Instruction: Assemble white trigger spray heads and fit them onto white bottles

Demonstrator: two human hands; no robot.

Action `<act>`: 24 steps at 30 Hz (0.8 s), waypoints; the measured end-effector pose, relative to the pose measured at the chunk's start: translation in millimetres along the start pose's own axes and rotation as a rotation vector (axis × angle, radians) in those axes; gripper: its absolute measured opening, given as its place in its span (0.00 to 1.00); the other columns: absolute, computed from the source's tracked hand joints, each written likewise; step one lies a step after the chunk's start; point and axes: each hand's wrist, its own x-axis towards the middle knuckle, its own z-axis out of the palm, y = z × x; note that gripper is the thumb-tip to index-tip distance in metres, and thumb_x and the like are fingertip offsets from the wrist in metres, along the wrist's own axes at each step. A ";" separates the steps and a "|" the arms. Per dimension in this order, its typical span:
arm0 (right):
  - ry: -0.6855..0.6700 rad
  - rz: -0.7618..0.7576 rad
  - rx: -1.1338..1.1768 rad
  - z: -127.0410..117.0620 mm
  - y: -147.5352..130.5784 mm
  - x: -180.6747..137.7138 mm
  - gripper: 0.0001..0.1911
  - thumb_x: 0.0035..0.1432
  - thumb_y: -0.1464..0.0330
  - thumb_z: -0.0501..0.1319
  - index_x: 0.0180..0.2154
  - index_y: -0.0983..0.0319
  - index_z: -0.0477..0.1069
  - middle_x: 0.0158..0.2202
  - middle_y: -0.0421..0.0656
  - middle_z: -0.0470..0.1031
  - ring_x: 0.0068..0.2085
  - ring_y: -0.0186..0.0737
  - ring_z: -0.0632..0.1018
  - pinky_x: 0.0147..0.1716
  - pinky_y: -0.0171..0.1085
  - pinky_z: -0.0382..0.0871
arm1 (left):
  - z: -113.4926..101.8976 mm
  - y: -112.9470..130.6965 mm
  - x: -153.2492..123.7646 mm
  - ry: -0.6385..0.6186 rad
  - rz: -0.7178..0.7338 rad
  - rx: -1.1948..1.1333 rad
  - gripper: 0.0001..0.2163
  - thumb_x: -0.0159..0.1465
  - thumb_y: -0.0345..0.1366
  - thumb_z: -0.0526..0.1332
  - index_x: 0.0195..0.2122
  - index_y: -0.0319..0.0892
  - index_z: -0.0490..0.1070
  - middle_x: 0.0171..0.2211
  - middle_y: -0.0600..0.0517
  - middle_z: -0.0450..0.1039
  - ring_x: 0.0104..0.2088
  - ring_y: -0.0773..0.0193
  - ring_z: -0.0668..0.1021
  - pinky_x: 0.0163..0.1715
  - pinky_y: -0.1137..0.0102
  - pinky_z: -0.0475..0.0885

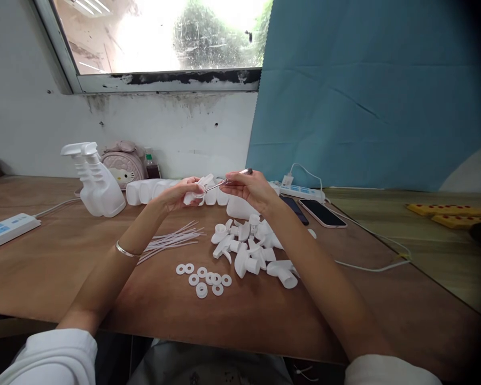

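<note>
Head view, from the biggest thing down. Spanning the whole lower half of the frame: brown wooden table (44,267). Filling the upper right: blue cloth (364,91), hung flat against the wall. At upper left and centre: window (164,37), bright with daylight.

Left of centre, standing upright on the table: white spray bottles (98,184), with a pink bag (124,163) just behind. At the far left edge: white power strip (6,227).

Just below centre, lying heaped: pile of white trigger heads (250,251). Beside it to the left: bundle of thin white tubes (172,240), fanned out. Right of centre: phone (323,213), face up. Lower centre, in a loose cluster: flat white washers (204,278).

Raised above the table at mid-frame, close together: left hand (178,195), fingers curled tight around one trigger head (198,188); right hand (250,187), fingertips pinching a thin metal tool (228,179), its tip reaching leftward onto that held trigger head. Both clear of the table, just above the pile.
</note>
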 end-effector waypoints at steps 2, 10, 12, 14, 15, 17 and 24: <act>0.004 -0.017 0.015 -0.4 2.3 1.8 0.04 0.49 0.76 0.61 0.29 0.72 0.67 0.28 0.48 0.73 0.30 0.36 0.77 0.37 0.34 0.75 | -0.7 -0.2 0.8 -0.007 0.017 -0.011 0.15 0.45 0.30 0.62 0.33 0.37 0.59 0.24 0.56 0.60 0.17 0.77 0.64 0.15 0.79 0.55; 0.244 -0.172 -0.017 1.3 0.7 2.5 0.11 0.53 0.65 0.58 0.25 0.66 0.62 0.18 0.37 0.65 0.16 0.24 0.65 0.14 0.23 0.60 | -6.2 8.2 -3.6 0.123 0.063 -0.098 0.13 0.45 0.29 0.62 0.32 0.36 0.61 0.27 0.53 0.64 0.19 0.76 0.66 0.16 0.79 0.58; 0.196 -0.142 -0.224 4.0 3.6 -0.5 0.14 0.55 0.62 0.56 0.24 0.65 0.60 0.15 0.35 0.60 0.14 0.23 0.59 0.11 0.24 0.52 | -9.2 11.4 -5.2 0.181 0.059 -0.140 0.13 0.44 0.29 0.62 0.32 0.35 0.63 0.27 0.53 0.64 0.19 0.76 0.66 0.16 0.80 0.58; -0.017 -0.068 -0.588 10.4 11.3 -6.0 0.17 0.56 0.59 0.54 0.22 0.65 0.59 0.15 0.36 0.59 0.14 0.24 0.58 0.12 0.26 0.51 | -12.1 14.2 -6.8 0.213 0.058 -0.187 0.13 0.45 0.29 0.62 0.33 0.35 0.64 0.26 0.53 0.64 0.20 0.76 0.66 0.16 0.80 0.59; -0.168 -0.031 -0.801 15.2 17.1 -9.5 0.19 0.56 0.57 0.52 0.22 0.65 0.60 0.16 0.37 0.59 0.15 0.24 0.59 0.14 0.26 0.52 | -13.1 15.3 -7.6 0.222 0.058 -0.209 0.13 0.45 0.29 0.62 0.33 0.34 0.64 0.26 0.52 0.64 0.20 0.76 0.66 0.16 0.80 0.59; -0.473 0.006 -1.195 26.7 32.3 -17.1 0.20 0.57 0.56 0.50 0.22 0.65 0.60 0.18 0.39 0.62 0.18 0.27 0.63 0.17 0.27 0.54 | -13.5 17.3 -9.2 0.239 0.055 -0.243 0.13 0.46 0.29 0.62 0.33 0.34 0.64 0.26 0.52 0.65 0.20 0.76 0.66 0.17 0.80 0.60; -0.667 0.070 -1.405 50.8 87.3 -32.7 0.14 0.46 0.64 0.61 0.18 0.66 0.61 0.25 0.48 0.70 0.31 0.44 0.73 0.27 0.33 0.60 | -7.0 23.2 -10.5 0.272 0.021 -0.271 0.12 0.53 0.39 0.59 0.32 0.36 0.62 0.24 0.51 0.65 0.19 0.74 0.66 0.16 0.79 0.60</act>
